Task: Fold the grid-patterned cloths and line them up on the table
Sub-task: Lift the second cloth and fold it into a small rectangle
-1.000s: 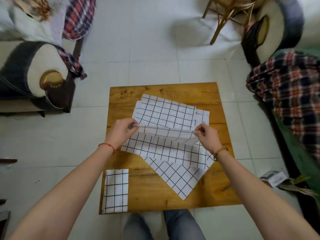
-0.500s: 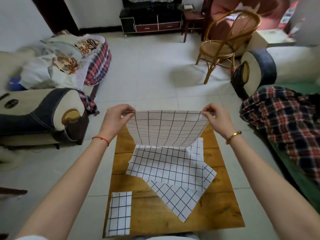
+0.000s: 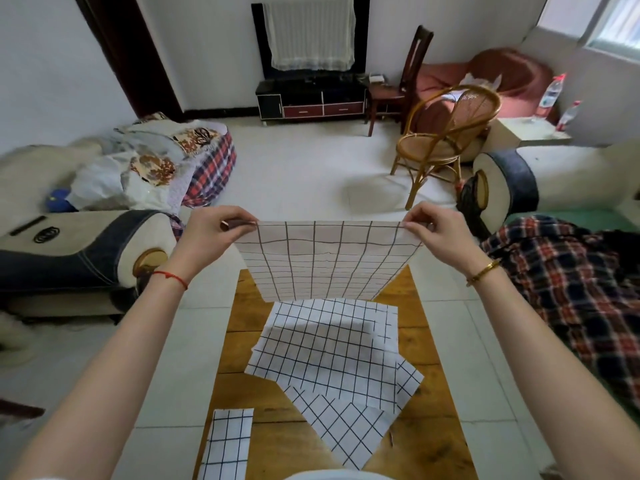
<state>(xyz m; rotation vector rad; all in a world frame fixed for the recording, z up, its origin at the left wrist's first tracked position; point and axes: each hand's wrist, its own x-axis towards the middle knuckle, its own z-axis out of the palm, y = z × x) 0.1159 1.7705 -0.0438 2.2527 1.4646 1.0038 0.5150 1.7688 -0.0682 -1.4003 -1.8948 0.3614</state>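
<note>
A white cloth with a black grid [image 3: 327, 259] hangs in the air above the far end of the wooden table [image 3: 420, 344]. My left hand [image 3: 211, 237] pinches its top left corner and my right hand [image 3: 434, 235] pinches its top right corner, stretching the top edge flat. Below it a loose pile of unfolded grid cloths [image 3: 332, 355] lies spread on the table, one corner pointing toward me. A folded grid cloth [image 3: 228, 445] lies as a narrow strip at the table's near left corner.
A sofa arm [image 3: 86, 251] stands left of the table, with bedding heaped behind it. A plaid blanket [image 3: 571, 289] covers the seat on the right. A rattan chair [image 3: 446, 133] and a TV cabinet [image 3: 311, 102] stand farther back on the tiled floor.
Both hands have lifted one cloth off the pile, from table height up into the air, and pulled it wide. The view has tilted up to show the room.
</note>
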